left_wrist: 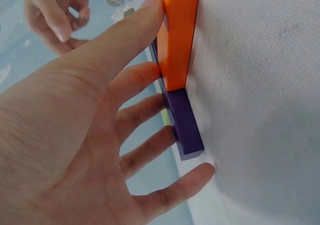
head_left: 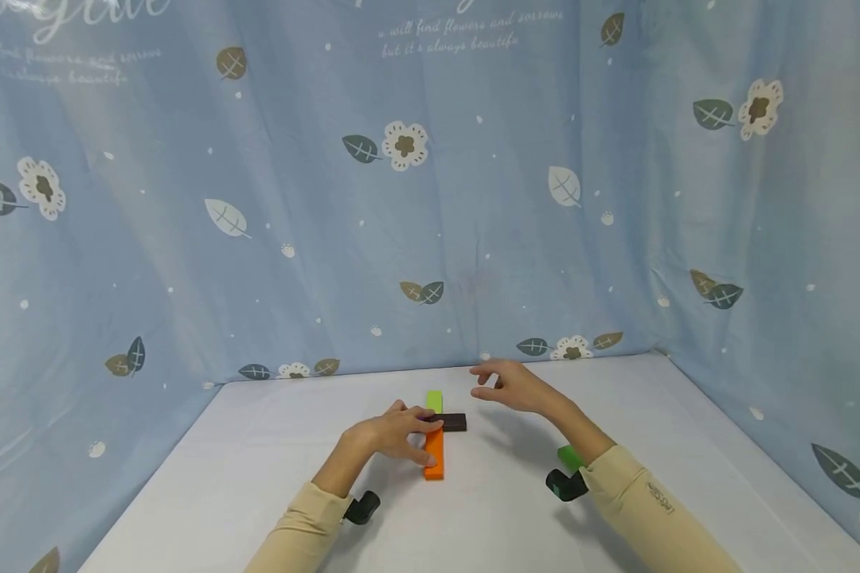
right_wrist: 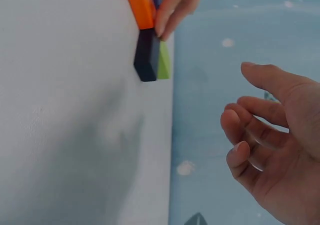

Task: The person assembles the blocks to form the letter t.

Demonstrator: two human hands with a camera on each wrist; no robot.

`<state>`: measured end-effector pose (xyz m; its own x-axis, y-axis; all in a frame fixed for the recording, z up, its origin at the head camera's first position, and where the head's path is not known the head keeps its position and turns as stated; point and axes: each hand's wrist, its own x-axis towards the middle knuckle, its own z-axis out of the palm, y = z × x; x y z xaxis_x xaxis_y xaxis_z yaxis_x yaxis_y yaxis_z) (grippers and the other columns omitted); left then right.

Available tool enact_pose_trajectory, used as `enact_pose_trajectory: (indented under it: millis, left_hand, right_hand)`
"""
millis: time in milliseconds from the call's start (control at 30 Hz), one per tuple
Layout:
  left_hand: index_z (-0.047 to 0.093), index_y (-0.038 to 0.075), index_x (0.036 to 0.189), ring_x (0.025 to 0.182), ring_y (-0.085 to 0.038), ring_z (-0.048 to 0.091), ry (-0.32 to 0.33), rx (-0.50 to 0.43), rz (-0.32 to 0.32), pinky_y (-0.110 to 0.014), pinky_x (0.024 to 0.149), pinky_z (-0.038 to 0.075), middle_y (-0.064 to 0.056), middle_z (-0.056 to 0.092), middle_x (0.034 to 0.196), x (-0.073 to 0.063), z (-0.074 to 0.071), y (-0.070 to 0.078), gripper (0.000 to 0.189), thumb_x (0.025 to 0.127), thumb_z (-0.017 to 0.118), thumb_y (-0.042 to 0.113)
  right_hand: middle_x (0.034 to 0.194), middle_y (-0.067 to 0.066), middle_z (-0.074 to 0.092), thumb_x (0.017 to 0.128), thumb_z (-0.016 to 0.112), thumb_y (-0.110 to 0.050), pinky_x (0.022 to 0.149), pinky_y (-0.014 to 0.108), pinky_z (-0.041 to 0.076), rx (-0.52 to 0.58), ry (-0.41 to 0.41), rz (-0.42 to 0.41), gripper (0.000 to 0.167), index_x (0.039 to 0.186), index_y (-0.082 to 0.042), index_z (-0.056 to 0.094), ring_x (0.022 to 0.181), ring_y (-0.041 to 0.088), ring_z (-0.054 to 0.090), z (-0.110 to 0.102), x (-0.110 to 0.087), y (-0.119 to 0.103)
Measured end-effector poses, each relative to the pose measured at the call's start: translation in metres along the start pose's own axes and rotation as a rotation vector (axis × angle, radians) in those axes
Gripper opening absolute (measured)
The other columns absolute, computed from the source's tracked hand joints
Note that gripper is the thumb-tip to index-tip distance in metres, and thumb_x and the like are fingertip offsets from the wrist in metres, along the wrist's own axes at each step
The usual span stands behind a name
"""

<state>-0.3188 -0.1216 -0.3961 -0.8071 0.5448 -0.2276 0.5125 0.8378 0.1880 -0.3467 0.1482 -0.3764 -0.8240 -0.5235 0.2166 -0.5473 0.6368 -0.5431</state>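
Observation:
An orange block [head_left: 435, 458], a black block [head_left: 454, 422], a light green block [head_left: 435, 400] and a purple block [left_wrist: 185, 122] lie against each other on the table in a cross shape. My left hand [head_left: 396, 434] rests over the left side of this group. Its thumb touches the orange block's side, and its nearly straight fingers lie along the purple block, which they largely hide in the head view. Up in the air, right of the blocks, my right hand [head_left: 514, 386] hangs with loosely bent fingers and nothing in it.
Under the right forearm lies a green block [head_left: 569, 457], partly covered by the sleeve and wrist camera [head_left: 566, 485]. A white cloth covers the table [head_left: 502, 525]. Blue patterned curtains [head_left: 473, 239] stand behind it and at both sides.

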Motion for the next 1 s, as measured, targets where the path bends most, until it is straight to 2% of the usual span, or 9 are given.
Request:
enact_pose_trajectory:
  millis: [200,600,1000]
  left_hand:
    - [0.050,0.037,0.143,0.119,-0.018,0.037,0.006,-0.010,-0.001,-0.046,0.092,0.047,0.006,0.038,0.156,0.001,0.001,-0.001,0.068,0.081,0.071,0.058]
    - [0.049,0.033,0.144,0.122,-0.020,0.035,0.004,-0.032,0.025,-0.048,0.096,0.044,0.005,0.036,0.158,0.000,0.001,-0.003,0.068,0.083,0.071,0.055]
    - [0.049,0.032,0.145,0.122,-0.020,0.035,-0.005,-0.041,0.022,-0.048,0.095,0.044,0.004,0.036,0.157,0.000,0.000,-0.002,0.067,0.084,0.071,0.053]
  right_hand:
    - [0.104,0.005,0.069,0.093,0.068,-0.031,0.064,0.022,0.050,-0.008,0.037,-0.021,0.045,0.129,-0.005,0.063,0.067,0.007,0.057,-0.011,-0.018,0.000]
    - [0.103,0.004,0.069,0.090,0.070,-0.031,0.061,0.021,0.049,-0.047,0.078,0.019,0.046,0.128,-0.005,0.064,0.068,0.011,0.056,-0.023,-0.046,0.010]
    - [0.101,0.005,0.069,0.088,0.074,-0.030,0.062,0.021,0.046,-0.169,0.114,0.072,0.042,0.122,-0.006,0.067,0.067,0.004,0.052,-0.035,-0.074,0.013]
